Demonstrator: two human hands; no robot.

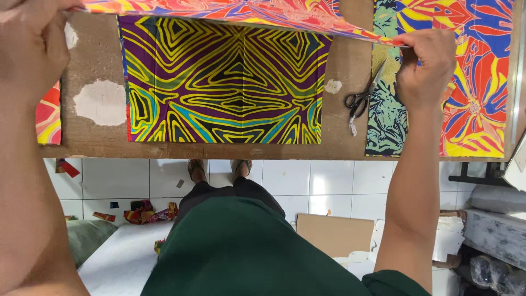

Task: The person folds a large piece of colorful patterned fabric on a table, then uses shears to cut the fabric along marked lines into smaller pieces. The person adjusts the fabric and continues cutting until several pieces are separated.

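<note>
We've got the table [345, 82] across the top, floor [307, 181] below its near edge. Folded cloth [224, 82] lies mid-table. Scissors [361, 96] lie just right of it, on the left edge of a 2nd cloth [471, 98] at the right end. Our hands, left [30, 44] & right [424, 66], hold a stretched cloth [246, 11] over the far side. Scraps [145, 211] on floor, lower left; cardboard [334, 233] lower right.
</note>
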